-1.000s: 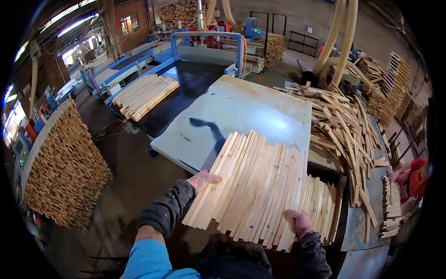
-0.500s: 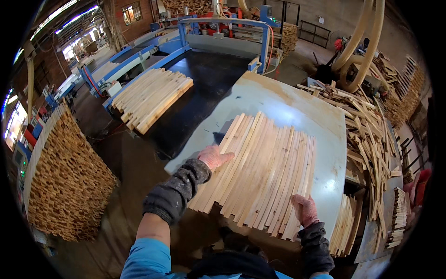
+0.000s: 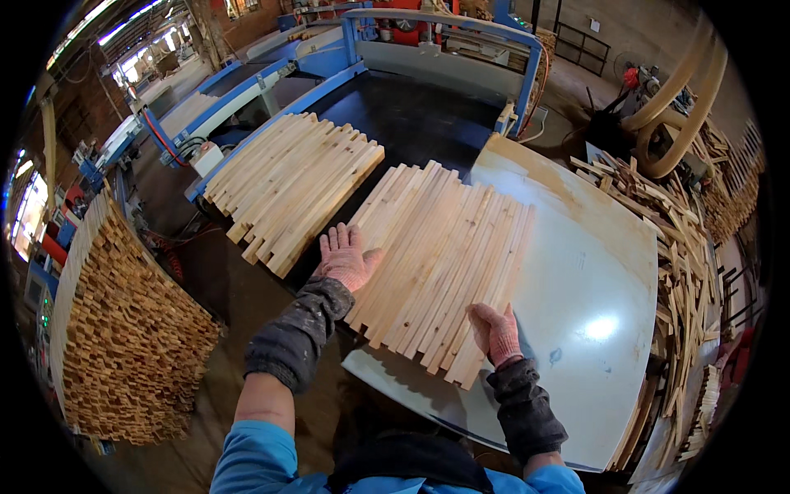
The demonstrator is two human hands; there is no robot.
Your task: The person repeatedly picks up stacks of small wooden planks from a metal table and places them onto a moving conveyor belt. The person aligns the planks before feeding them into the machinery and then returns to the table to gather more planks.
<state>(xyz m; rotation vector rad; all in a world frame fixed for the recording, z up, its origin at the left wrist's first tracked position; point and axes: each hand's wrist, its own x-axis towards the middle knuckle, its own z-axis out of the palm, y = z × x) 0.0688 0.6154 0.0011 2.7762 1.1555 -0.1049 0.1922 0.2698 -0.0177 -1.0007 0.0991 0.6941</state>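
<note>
A row of pale wooden strips (image 3: pixel 440 263) lies side by side in front of me. It straddles the smooth grey tabletop (image 3: pixel 576 263) and the black machine bed (image 3: pixel 411 107), its near ends uneven. At the left edge of the row, my left hand (image 3: pixel 344 259), in a pink work glove, is open with fingers spread and its thumb side against the outer strip. On the opposite edge my right hand (image 3: pixel 495 333), gloved alike, grips the near right corner with bent fingers, partly hidden. Just left of my left hand, a second row of wooden strips (image 3: pixel 296 181) rests on the bed.
A blue machine frame (image 3: pixel 444 20) spans the bed's far end. At left stands a tall stack of wood (image 3: pixel 132 329). Loose offcuts (image 3: pixel 683 263) are heaped along the right, below thick beige hoses (image 3: pixel 699 90).
The row between my hands has slid left and away from me, from the grey tabletop partly onto the black bed, nearer the other row. Both hands have moved with it; my left fingers have spread.
</note>
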